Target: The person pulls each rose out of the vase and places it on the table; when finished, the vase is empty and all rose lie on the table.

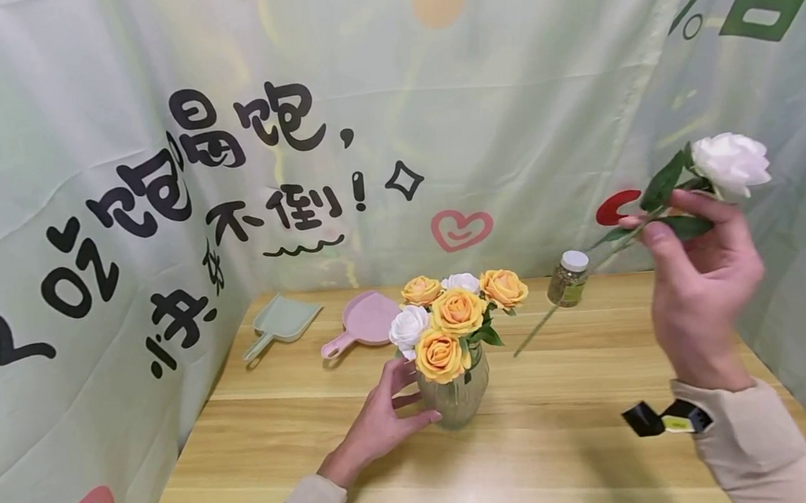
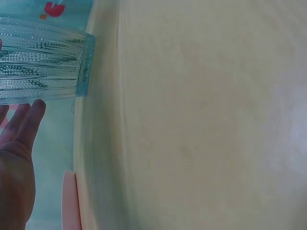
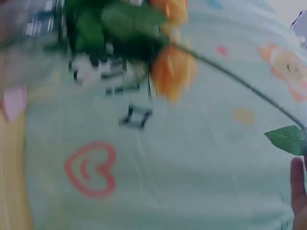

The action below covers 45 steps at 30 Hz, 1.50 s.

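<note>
A ribbed clear glass vase [image 1: 453, 401] stands upright on the table, holding several yellow roses [image 1: 457, 310] and two white roses [image 1: 409, 328]. My left hand [image 1: 377, 423] holds the vase's left side, thumb in front and fingers farther back. In the left wrist view, fingertips of the left hand [image 2: 19, 153] lie against the glass vase [image 2: 43, 62]. Off to the right and raised above the table, my right hand [image 1: 708, 291] pinches the stem of another white rose [image 1: 730, 164]. That green stem [image 3: 240, 81] slants down toward the table, its bloom uppermost.
Behind the vase lie a pink dustpan [image 1: 369, 317] and a green dustpan [image 1: 284, 320]. A small jar with a white lid [image 1: 569, 279] stands at the table's back right, behind the rose stem. Printed cloth [image 1: 541, 114] hangs around the wooden table [image 1: 264, 468].
</note>
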Tool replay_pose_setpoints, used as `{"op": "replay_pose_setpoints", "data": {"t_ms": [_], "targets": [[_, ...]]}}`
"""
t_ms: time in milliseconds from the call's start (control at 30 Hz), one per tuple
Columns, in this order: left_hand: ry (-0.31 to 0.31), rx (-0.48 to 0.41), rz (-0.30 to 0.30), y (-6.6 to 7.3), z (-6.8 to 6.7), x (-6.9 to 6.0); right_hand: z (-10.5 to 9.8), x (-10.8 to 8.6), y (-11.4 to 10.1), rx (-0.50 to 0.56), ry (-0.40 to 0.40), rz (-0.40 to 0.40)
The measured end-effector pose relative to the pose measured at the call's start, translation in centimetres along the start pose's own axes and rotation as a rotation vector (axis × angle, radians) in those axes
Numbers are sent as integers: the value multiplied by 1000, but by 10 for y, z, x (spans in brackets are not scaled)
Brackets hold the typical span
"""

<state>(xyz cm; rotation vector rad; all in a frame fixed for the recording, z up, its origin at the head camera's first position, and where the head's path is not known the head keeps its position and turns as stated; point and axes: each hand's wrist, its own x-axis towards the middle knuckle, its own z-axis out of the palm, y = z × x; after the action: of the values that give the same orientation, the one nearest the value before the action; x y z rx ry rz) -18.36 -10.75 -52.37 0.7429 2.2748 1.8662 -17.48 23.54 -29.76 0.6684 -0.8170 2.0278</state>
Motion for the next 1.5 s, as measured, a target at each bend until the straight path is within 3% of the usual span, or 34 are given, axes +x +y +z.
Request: {"op": "replay_pose_setpoints", "data": {"t_ms": [100,233,333,433,467,533,833,967,1067,1333,1500], "targets": [[-3,1,12,0,0,-1,-26,14,-11,-79,-19,21],[-7,-5,0,1,0,0,-70,27,-31,-348,-75,75],[-6,-3,-21,1,-1,0,-101,33,-48,-744,-117,150],[-5,-5,-23,2,-1,1,-133,34,-64,-1082,-218,254],[-4,-5,-21,2,-2,1,-144,34,-69,-1175,-260,287],[-5,-7,-14,2,-2,1,-168,33,-76,-1260,-339,354],[-1,-2,-39,2,-1,1,-268,24,-94,-1591,-584,592],[-2,4,-29,1,-1,0,-298,21,-92,-1690,-628,731],[4,10,-28,1,-2,0,-315,14,-86,-1725,-656,781],[-2,1,-50,1,-3,1,-347,-15,-73,-1684,-717,953],[-3,-5,-61,1,-3,1,-355,-23,-71,-1717,-690,908]]}}
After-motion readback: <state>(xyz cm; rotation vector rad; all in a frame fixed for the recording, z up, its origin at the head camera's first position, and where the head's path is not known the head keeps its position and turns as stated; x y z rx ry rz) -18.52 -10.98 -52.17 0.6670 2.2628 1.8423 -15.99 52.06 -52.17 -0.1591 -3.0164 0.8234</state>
